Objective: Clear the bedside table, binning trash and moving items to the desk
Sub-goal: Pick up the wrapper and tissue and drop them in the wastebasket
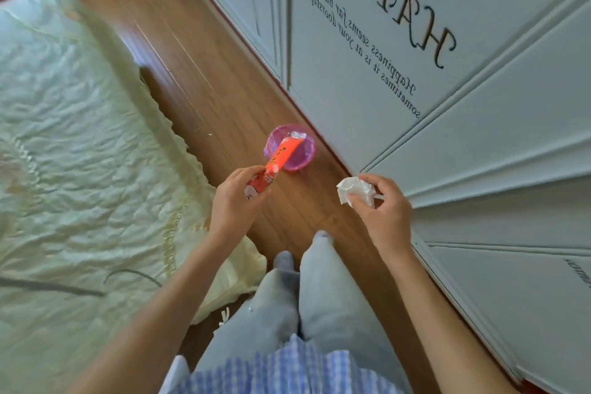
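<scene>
A small bin lined with a purple bag (300, 158) stands on the wooden floor by the white wardrobe. My left hand (235, 198) grips an orange snack wrapper (281, 155) by its lower end; the wrapper's silver top reaches over the bin's mouth. My right hand (382, 205) holds a crumpled white tissue (355, 190) a little to the right of the bin, above the floor near the wardrobe's base. The bedside table and the desk are out of view.
A bed with a pale yellow-green quilt (80, 153) fills the left side. White wardrobe doors with lettering (431, 57) run along the right. A narrow strip of wooden floor (208, 73) lies between them, where my legs and socked feet (300, 265) stand.
</scene>
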Available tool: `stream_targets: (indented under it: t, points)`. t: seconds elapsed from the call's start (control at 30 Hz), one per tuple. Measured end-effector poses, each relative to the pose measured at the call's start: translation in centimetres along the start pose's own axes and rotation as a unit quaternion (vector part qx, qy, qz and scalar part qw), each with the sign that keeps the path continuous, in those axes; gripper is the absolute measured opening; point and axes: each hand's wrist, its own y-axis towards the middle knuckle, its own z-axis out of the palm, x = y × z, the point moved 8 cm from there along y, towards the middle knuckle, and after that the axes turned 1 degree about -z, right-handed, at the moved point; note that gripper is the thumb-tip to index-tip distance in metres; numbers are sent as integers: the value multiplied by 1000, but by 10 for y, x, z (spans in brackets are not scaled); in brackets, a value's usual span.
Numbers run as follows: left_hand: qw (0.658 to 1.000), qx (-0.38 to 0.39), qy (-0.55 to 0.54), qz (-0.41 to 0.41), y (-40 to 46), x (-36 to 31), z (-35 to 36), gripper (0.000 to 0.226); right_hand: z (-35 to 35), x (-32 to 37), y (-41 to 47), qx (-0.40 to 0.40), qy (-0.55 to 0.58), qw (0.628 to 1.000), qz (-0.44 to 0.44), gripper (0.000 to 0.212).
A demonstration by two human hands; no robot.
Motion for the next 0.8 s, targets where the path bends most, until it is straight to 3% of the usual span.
stream_targets:
  t: [0.47,0.7,0.8]
  points:
    - [982,-36,57,-179,189,92,101,30,127,-38,275,156,-83,983,-53,28]
    - [969,-14,132,-211,256,198,202,27,218,-124,348,197,-109,974,-37,30]
    - [965,32,161,-204,277,259,264,28,261,-174,371,204,-121,971,-29,30]
